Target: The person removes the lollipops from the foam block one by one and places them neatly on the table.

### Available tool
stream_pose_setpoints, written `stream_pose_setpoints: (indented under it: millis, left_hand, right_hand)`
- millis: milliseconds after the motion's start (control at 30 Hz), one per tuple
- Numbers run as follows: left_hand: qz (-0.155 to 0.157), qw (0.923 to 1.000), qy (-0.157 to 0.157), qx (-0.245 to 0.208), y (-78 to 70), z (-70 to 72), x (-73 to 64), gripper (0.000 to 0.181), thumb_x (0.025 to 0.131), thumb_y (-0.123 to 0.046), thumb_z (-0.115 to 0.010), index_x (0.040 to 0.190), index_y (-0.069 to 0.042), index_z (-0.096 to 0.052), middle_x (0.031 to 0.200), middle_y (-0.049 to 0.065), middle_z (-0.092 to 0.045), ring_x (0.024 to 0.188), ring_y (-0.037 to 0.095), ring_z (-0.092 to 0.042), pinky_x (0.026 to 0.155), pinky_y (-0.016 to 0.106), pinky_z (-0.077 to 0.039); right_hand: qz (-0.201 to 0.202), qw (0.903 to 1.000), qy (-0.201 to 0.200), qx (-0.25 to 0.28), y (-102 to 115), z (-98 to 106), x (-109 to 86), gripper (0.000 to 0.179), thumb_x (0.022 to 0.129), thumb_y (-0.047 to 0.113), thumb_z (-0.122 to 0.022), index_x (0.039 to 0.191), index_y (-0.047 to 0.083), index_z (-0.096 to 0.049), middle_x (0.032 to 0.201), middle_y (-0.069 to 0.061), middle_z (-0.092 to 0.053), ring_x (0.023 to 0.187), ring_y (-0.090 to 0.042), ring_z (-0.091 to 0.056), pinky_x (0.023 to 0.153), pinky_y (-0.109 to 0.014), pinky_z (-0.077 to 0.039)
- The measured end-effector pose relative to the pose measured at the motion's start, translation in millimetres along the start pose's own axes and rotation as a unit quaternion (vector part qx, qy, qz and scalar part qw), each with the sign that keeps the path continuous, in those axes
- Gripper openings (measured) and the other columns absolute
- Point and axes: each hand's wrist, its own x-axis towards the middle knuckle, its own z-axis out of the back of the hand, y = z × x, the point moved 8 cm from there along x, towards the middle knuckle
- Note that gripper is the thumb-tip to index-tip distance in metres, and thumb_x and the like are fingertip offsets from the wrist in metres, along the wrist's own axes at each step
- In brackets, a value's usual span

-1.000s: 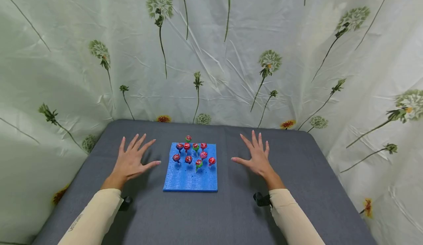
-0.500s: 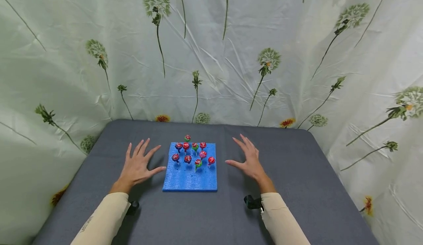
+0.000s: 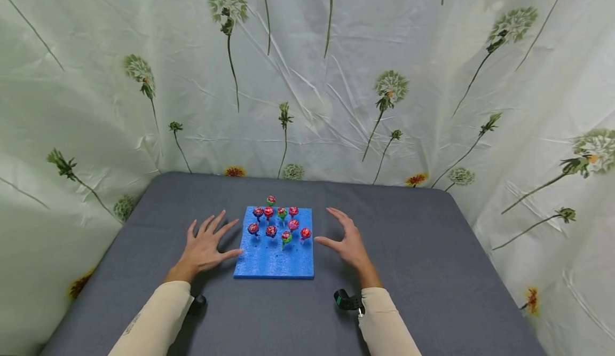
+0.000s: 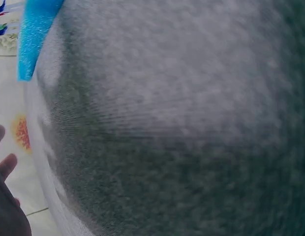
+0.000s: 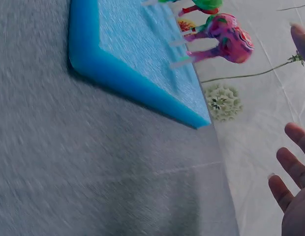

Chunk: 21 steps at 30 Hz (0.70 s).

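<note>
A blue foam board (image 3: 274,264) lies flat on the table, with several wrapped lollipops (image 3: 271,231) standing in its middle and far part, sticks down. Their wrappers are red, green, pink and dark blue. My left hand (image 3: 204,249), fingers spread, is at the board's left edge with the thumb tip close to it; whether it touches I cannot tell. On the other side my right hand (image 3: 349,243) hovers, fingers extended and thumb pointing at the board's right edge. Neither hand holds anything. In the right wrist view a pink lollipop (image 5: 233,42) leans out from the board (image 5: 142,88).
A dark grey cloth covers the table (image 3: 408,249). Behind and at both sides hangs a pale curtain (image 3: 326,105) printed with dandelions. Black straps with cameras (image 3: 347,300) sit at the wrists, below the beige sleeves (image 3: 384,324).
Both hands have come inward toward the board, the left moving right and the right moving left, and both slightly nearer the body. The lollipops and board stay in place.
</note>
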Motion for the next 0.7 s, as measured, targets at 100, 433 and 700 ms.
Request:
stream_pose_setpoints:
  millis: [100, 433, 700]
  left_hand:
    - [0.003, 0.9999, 0.01, 0.002, -1.2, -5.8, -0.2, 0.088, 0.077, -0.07, -0.06, 0.144, -0.015, -0.045, 0.154, 0.022, -0.026, 0.137, 0.048, -0.024, 0.107, 0.071, -0.008]
    - [-0.014, 0.9994, 0.007, -0.03, -6.2, -17.9, 2.5, 0.087, 0.076, -0.07, -0.061, 0.143, -0.016, -0.047, 0.151, 0.026, -0.03, 0.134, 0.051, -0.026, 0.108, 0.07, -0.009]
    - [-0.016, 0.9992, 0.02, -0.03, -5.5, -23.8, 4.8, 0.085, 0.078, -0.067, -0.061, 0.143, -0.015, -0.047, 0.151, 0.026, -0.03, 0.136, 0.05, -0.026, 0.11, 0.067, -0.009]
  right_hand:
    - [-0.013, 0.9998, 0.004, 0.015, -3, -7, -2.5, 0.072, 0.078, 0.025, -0.081, 0.141, 0.009, -0.048, 0.146, -0.017, -0.043, 0.135, -0.039, -0.036, 0.106, -0.064, -0.029]
    - [0.007, 0.9991, 0.012, 0.039, -8, -26, -7.3, 0.062, 0.083, 0.022, -0.077, 0.136, 0.003, -0.052, 0.134, -0.016, -0.054, 0.123, -0.036, -0.048, 0.101, -0.058, -0.038]
    - [0.0, 0.9988, 0.021, 0.045, -7, -42, -11.5, 0.056, 0.085, 0.023, -0.076, 0.133, 0.004, -0.054, 0.13, -0.014, -0.057, 0.119, -0.037, -0.051, 0.098, -0.057, -0.041]
